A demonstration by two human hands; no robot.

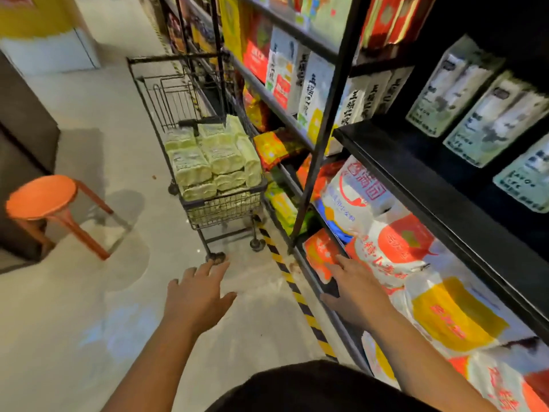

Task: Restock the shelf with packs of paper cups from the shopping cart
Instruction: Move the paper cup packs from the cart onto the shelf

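The shopping cart (225, 206) ahead of me is thin black metal wire with a dull painted finish. The packs of paper cups (205, 156) piled in it are wrapped in thin, pale green plastic film that wrinkles and catches the light. The shelf (421, 179) on my right is black metal, matt on both boards and uprights. The sacks (383, 248) on its lower level are glossy printed plastic, smooth but slightly creased. The cartons (451, 84) higher up look like printed card with a soft sheen. The floor (74, 307) is pale, hard and smooth, with a faint shine. The stool (41, 197) is smooth orange plastic. My shirt (312, 391) is dark matt cloth.
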